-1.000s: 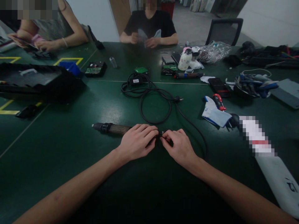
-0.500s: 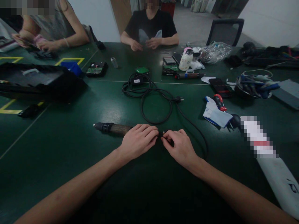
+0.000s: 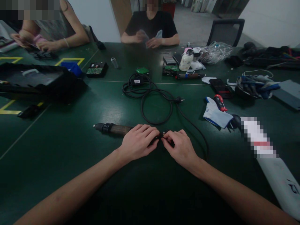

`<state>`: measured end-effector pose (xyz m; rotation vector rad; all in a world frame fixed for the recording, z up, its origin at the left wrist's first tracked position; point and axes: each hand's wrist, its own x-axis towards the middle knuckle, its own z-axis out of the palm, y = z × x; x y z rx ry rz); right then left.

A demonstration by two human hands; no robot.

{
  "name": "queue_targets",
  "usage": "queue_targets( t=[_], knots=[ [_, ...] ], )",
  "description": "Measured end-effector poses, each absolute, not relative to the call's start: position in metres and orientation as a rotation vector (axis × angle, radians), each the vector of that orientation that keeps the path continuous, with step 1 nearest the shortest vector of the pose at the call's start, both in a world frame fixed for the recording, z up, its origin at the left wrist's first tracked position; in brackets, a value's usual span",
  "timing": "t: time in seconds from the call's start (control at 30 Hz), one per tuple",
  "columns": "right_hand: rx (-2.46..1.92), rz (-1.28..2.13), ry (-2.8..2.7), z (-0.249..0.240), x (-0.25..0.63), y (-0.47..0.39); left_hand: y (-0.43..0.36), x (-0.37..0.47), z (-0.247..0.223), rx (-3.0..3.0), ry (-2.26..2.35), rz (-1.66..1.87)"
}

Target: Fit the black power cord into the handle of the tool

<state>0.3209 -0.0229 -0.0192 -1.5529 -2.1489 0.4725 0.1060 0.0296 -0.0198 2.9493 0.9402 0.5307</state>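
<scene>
A dark cylindrical tool point(image 3: 119, 130), like an electric screwdriver, lies on the green table point(image 3: 77, 175) with its metal tip pointing left. My left hand point(image 3: 140, 140) is wrapped over its right part, fingers curled round it. Close by on the right, my right hand point(image 3: 180, 145) pinches a small connector point(image 3: 164, 133) at the tool's right end; the fingertips hide most of it. A black cable point(image 3: 170, 109) lies in loops beyond my hands, with an adapter point(image 3: 137, 81) and a plug point(image 3: 180, 100); one stretch curves down behind my right hand.
Black tray point(image 3: 47, 81) at left. Circuit-board drives point(image 3: 96, 69), a bottle point(image 3: 186, 60) and a second tool point(image 3: 191, 76) stand farther back. At right are a glove point(image 3: 217, 114), red screwdriver point(image 3: 220, 102) and white bag point(image 3: 276, 181). Two people sit across the table.
My left thumb and fingers have shifted slightly at the tool's right end, while my right hand stays nearly still. The person opposite has raised one hand.
</scene>
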Motion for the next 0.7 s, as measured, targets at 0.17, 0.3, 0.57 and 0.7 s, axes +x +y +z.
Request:
queue_targets(
  t=[0.17, 0.3, 0.57, 0.7],
  knots=[
    [-1.549, 0.472, -2.149, -0.0199, 0.3212, -0.0219, 0.03, 0.1064, -0.0197, 2.974, 0.936, 0.544],
    [-1.553, 0.466, -2.146, -0.0205, 0.3212, -0.0217, 0.0302, 0.1064, -0.0195, 2.953, 0.947, 0.549],
    [-1.55, 0.463, -2.14, -0.0216, 0.3207, -0.0223, 0.0301, 0.1057, -0.019, 2.98, 0.946, 0.518],
    [-1.545, 0.465, -2.144, -0.021, 0.3212, -0.0225, 0.0301, 0.1046, -0.0188, 2.973, 0.908, 0.493]
  ],
)
